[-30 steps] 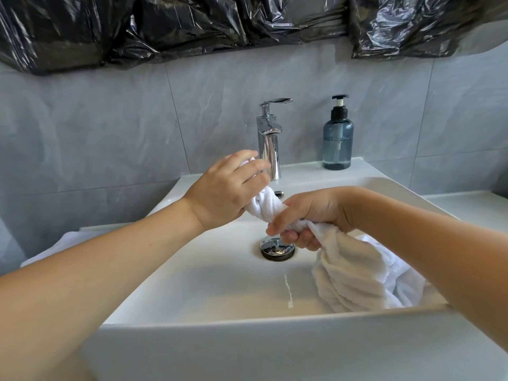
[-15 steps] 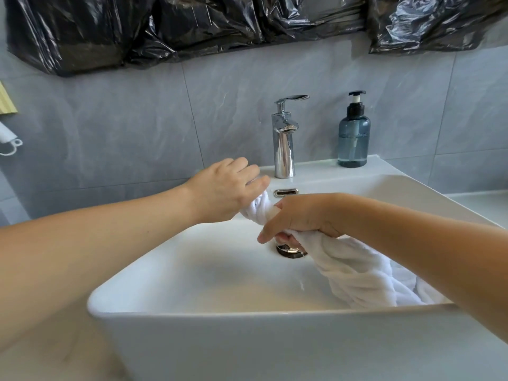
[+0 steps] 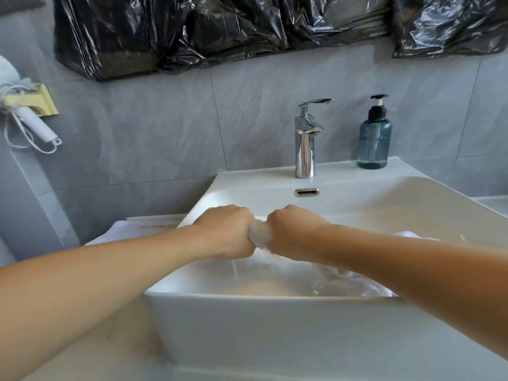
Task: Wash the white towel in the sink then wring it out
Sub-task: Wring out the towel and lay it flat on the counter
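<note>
Both fists have closed together over the sink: left hand and right hand clench the twisted white towel, water streaming down. Soap bottle bears no readable label.

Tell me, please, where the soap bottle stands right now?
In the head view the soap bottle stands upright on the sink's back ledge at the right, just right of the tap and against the tiled wall.
</note>
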Demonstrator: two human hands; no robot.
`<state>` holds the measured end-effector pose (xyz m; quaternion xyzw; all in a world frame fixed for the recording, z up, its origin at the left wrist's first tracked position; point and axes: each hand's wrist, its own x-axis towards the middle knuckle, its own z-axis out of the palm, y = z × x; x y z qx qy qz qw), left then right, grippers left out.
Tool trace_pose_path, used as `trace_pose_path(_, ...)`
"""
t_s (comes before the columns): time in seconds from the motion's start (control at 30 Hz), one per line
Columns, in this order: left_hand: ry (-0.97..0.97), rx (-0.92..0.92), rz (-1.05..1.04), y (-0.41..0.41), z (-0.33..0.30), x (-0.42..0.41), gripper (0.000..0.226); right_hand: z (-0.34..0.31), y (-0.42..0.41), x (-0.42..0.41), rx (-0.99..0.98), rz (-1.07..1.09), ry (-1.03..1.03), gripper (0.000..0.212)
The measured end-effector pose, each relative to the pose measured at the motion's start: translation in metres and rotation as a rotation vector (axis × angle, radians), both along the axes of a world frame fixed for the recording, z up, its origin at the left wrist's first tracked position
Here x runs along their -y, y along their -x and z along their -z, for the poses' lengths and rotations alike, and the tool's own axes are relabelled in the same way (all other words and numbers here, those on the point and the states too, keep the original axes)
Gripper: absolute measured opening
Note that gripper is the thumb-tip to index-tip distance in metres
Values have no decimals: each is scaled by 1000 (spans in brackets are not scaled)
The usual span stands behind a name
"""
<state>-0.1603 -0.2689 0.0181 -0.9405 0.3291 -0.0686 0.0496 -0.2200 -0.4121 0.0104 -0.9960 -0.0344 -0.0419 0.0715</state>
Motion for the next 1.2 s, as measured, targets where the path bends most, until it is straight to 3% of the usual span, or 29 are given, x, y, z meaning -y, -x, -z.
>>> trace_pose_path(0.1, 291, -492, -102, 6, 12, -2, 17, -6, 6, 0, 84, -84, 235, 6)
trace_pose_path(0.23, 453, -964, -219, 16, 15, -3, 32, -11, 10, 8, 208, -208, 408, 7)
trace_pose_path(0.37, 449, -1281, -160, 17, 11, -8, 42, -12, 9, 15, 315, -289, 411, 13)
trace_pose_path(0.5, 412, -1603, -70, 18, 3, -12, 21, -10, 3, 21, 463, -366, 358, 10)
trace_pose_path(0.63, 324, -1869, 55, 19, 1, -17, 29, -7, 1, 25, 671, -476, 293, 18)
trace_pose_path(0.77, 400, -1833, 100, 22, -2, -15, 27, -6, -5, 26, 707, -461, 242, 15)
trace_pose_path(0.93, 722, -1717, 134, 29, -12, -13, 26, -13, -7, 28, 728, -238, 140, 16)
trace_pose_path(1.03, 937, -1598, 109, 35, -20, -14, 22, -18, 2, 29, 471, -13, -132, 13)
trace_pose_path(1.13, 1112, -1393, 16, 40, -30, -15, 23, -16, 10, 38, 116, 79, -512, 16)
trace_pose_path(1.2, 1136, -1266, -65, 42, -36, -14, 14, -17, 15, 45, -32, 110, -616, 22)
